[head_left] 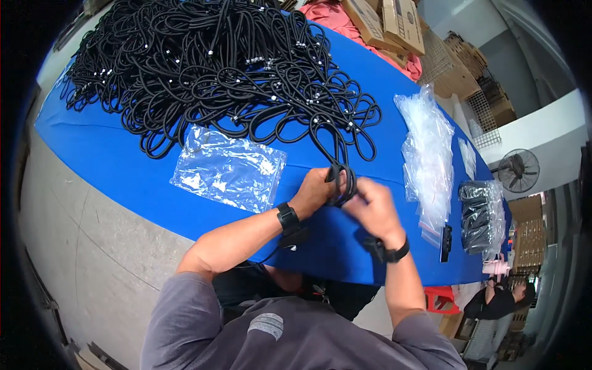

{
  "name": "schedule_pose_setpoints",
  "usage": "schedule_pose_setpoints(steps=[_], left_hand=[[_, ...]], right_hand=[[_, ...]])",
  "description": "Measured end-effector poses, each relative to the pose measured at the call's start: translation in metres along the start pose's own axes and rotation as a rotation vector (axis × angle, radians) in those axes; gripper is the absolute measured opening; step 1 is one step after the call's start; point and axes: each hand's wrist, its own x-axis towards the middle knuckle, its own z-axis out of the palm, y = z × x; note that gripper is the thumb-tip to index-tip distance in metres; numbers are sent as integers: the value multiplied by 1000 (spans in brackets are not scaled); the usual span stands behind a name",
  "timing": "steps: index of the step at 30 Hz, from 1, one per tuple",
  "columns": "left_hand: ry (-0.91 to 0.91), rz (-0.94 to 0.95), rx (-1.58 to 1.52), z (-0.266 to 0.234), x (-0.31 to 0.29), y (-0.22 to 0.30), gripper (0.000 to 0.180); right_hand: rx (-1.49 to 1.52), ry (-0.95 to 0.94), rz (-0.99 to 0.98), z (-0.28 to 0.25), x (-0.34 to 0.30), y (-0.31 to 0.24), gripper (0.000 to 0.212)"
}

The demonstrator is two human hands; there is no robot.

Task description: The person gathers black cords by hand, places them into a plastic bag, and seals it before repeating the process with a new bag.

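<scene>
A looped bundle of black cord [336, 185] is between my two hands, above the near part of the blue-covered table. My left hand [313, 192] is closed around the left side of the bundle. My right hand [375, 208], partly smeared by motion, has its curled fingers on the bundle's right side. From the bundle, strands lead up to a large tangled heap of black cords [203, 61] with small white pieces on them. A clear plastic bag [228, 169] lies flat to the left of my left hand.
Right of my hands lie a pile of clear bags [427, 154], a small black object [445, 243] and a stack of bagged black items [475, 216]. Cardboard boxes [401, 24] stand beyond the far edge. A fan [518, 171] and another person [499, 299] are at the right.
</scene>
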Motion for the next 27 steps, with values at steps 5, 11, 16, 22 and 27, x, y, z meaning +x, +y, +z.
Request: schedule_pose_setpoints(steps=[5, 11, 16, 22, 27], left_hand=[[-46, 161, 371, 1, 2, 1, 22], [-46, 347, 430, -1, 0, -2, 22], [-7, 2, 181, 5, 1, 8, 24], [189, -137, -135, 2, 0, 14, 34], [141, -101, -89, 5, 5, 5, 39]], right_hand=[[-230, 149, 98, -19, 93, 62, 52], [-635, 20, -29, 32, 134, 128, 70], [-629, 75, 208, 8, 103, 156, 50], [-371, 56, 576, -30, 31, 120, 36], [-395, 159, 489, -15, -34, 123, 35]])
